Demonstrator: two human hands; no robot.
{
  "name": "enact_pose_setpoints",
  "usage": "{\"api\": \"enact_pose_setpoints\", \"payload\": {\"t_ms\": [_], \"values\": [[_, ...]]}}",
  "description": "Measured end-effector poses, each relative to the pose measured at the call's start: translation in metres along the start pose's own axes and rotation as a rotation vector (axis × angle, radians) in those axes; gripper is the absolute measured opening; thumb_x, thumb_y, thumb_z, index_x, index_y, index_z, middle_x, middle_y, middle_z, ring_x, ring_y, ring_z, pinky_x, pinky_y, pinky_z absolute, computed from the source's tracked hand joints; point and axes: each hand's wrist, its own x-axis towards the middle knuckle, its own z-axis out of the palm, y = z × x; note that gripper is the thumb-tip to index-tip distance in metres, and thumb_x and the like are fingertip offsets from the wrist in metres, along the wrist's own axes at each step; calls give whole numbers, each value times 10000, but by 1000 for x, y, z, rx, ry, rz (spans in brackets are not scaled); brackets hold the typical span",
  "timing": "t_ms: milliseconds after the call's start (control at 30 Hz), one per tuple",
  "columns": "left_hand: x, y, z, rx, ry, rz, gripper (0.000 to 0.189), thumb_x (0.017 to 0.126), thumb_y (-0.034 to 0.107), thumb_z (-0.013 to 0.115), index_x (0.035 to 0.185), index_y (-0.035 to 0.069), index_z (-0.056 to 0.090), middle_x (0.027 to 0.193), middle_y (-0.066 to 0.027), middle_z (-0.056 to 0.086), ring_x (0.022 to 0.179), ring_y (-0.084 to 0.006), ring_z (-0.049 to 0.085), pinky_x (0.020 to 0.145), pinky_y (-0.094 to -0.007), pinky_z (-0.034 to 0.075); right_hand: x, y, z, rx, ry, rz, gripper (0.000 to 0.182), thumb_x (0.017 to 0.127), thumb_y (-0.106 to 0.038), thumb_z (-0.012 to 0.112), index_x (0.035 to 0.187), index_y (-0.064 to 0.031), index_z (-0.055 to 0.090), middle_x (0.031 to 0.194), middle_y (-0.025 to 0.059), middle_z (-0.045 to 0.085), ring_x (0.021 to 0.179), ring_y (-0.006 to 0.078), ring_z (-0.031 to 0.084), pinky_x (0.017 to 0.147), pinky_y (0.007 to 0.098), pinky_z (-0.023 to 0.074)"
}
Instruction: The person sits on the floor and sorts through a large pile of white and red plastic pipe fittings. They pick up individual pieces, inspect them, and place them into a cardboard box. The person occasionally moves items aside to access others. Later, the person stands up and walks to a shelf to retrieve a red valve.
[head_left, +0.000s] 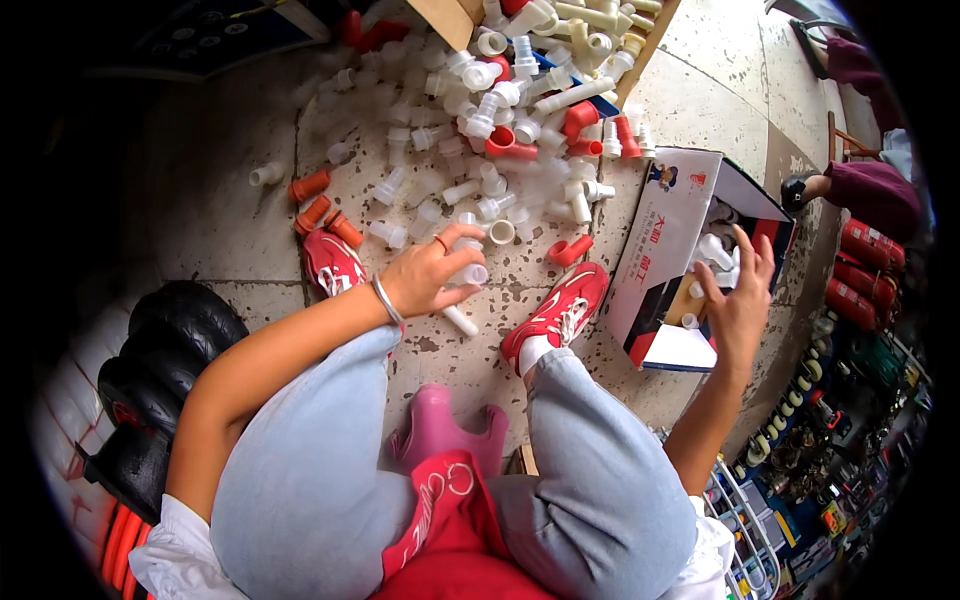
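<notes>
My left hand is over the floor between my shoes, its fingers around translucent white plastic pipe fittings. A white plastic tube lies just below it. My right hand hovers with spread fingers over an open printed cardboard box, which holds white fittings; whether a fingertip touches one, I cannot tell. Ahead lies a loose pile of white hose fittings with red plastic elbows among them. Several orange-red fittings are beside my left shoe, and a red elbow is near my right shoe.
A larger cardboard box of pale pipe fittings stands at the top. Black rubber wheels are at left. Red fire extinguishers, a person's leg and a display of small hardware are at right. A pink plastic stool is beneath me.
</notes>
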Motion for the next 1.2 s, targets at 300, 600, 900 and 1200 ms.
{"api": "enact_pose_setpoints", "payload": {"t_ms": [300, 600, 900, 1200], "values": [[33, 59, -18, 24, 1, 210, 473, 805, 344, 715, 1146, 72, 533, 1203, -115, 573, 773, -294, 656, 661, -383, 541, -55, -146, 109, 2206, -1596, 599, 710, 888, -678, 424, 1378, -165, 405, 1334, 96, 503, 1216, 236, 512, 976, 451, 459], [22, 46, -2, -258, -4, -149, 445, 835, 322, 709, 1137, 64, 508, 1058, -109, 531, 767, -241, 650, 671, -326, 540, -70, -124, 125, 2195, -1474, 460, 706, 824, -295, 733, 1388, -181, 324, 1291, 60, 473, 1126, 228, 567, 947, 460, 490], [18, 34, -1, -350, -136, -289, 471, 818, 208, 737, 1164, 40, 466, 1069, -117, 521, 847, -199, 636, 736, -307, 534, -64, -130, 112, 2308, -1338, 422, 387, 887, -420, 641, 1089, -97, 576, 1302, 93, 530, 1130, 247, 558, 942, 459, 472], [-16, -36, -22, 560, 8, -145, 738, 723, 250, 777, 1357, 207, 400, 1331, -154, 388, 1152, -337, 504, 857, -389, 493, -4, 14, 77, 2955, -407, 265, 757, 743, -440, 776, 1313, -57, 456, 1388, 171, 423, 1230, 318, 486, 867, 367, 513]]}}
